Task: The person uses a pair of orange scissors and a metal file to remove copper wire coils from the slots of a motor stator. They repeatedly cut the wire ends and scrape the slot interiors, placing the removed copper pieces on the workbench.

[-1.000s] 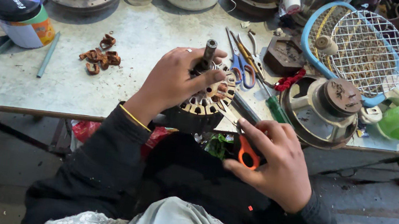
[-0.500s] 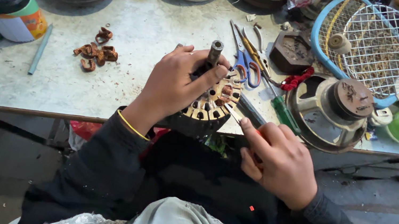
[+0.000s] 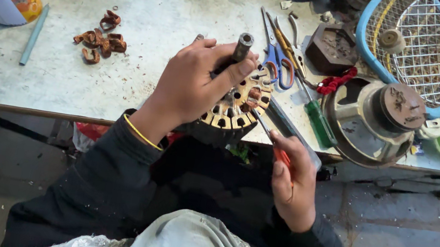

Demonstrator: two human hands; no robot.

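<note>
There is only one view — a camera on the person's head, looking steeply down and forward. It is close to the two hands at the near edge of the worktop, and it also shows the person's lap and the floor below.

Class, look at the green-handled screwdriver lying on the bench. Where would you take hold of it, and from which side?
Grip the green-handled screwdriver by its thick green handle, coming down from above with fingers across its width. It lies flat on the bench, handle toward the near edge, thin shaft pointing away toward the scissors. The handle looks the widest, least cluttered part; the motor housing crowds its right.
</note>
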